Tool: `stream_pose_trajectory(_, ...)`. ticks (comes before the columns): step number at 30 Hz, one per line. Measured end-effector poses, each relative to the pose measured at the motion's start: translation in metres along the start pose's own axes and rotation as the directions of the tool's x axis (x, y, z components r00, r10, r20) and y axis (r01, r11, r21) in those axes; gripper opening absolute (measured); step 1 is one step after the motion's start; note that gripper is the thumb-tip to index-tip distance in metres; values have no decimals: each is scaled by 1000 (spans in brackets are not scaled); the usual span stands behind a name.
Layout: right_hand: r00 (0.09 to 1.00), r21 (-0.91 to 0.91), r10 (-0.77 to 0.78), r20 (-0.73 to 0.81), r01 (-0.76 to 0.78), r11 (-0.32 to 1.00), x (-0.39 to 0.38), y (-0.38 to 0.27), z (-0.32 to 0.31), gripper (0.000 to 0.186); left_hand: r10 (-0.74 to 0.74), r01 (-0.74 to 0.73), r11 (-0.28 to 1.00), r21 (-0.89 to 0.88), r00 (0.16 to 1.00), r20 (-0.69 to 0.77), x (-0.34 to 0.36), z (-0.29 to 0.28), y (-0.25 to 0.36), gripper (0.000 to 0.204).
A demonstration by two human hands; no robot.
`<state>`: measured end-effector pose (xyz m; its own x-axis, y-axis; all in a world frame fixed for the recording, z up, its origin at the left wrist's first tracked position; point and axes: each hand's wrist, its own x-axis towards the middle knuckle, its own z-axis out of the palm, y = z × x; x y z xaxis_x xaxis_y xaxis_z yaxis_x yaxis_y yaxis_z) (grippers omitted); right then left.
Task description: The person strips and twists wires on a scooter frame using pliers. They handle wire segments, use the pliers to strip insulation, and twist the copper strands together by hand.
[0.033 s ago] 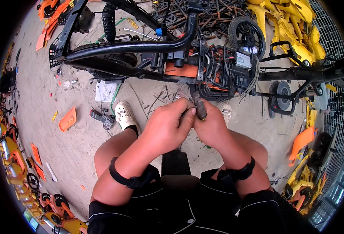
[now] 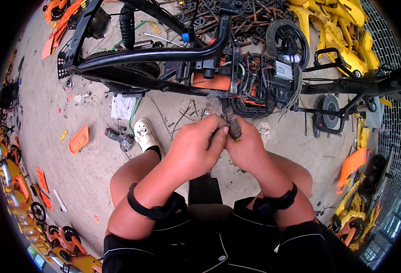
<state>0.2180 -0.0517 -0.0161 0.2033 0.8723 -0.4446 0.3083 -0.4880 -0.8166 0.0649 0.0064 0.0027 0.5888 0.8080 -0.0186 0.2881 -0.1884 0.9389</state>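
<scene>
In front of my body, close to the black scooter-like frame [image 2: 164,55], my two hands meet. My right hand [image 2: 248,148] is closed around a small, dark grey, blocky piece [image 2: 233,125], whose kind I cannot make out. My left hand [image 2: 196,148] presses against it from the side, thumb and fingers pinched together. Whatever lies between those left fingertips is hidden. Just beyond the hands, the frame's open middle shows bundled wires [image 2: 293,98], a silver box [image 2: 283,69] and an orange panel [image 2: 211,82].
A cordless power tool [image 2: 121,138] lies on the floor beside my left shoe [image 2: 144,134]. Left of it rests an orange plastic piece [image 2: 78,139]. Rusty metal parts [image 2: 250,16] are heaped at the back, near a wheel [image 2: 287,43] and yellow panels [image 2: 341,36].
</scene>
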Motion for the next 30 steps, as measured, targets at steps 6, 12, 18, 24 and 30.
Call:
stream_pose_trajectory(6,999,116,5,39,-10,993,-3,3,-3,25,4,-2,998,-67,1000,21,-3,-5,8,6)
stream_pose_trajectory(12,999,164,13,45,-20,986,-8,3,-4,26,19,-19,999,-34,1000,6,-7,-7,12,6)
stream_pose_trajectory(18,1000,184,-11,26,6,983,-11,2,-1,27,-11,11,997,-70,1000,-1,-10,-7,15,7)
stream_pose_trajectory(24,1000,203,-29,-3,29,979,-12,3,2,26,-12,12,998,-58,1000,0,-12,-8,18,7)
stream_pose_trajectory(30,999,175,-33,1,32,984,-14,3,0,25,-14,15,998,-61,1000,5,-14,-9,19,6)
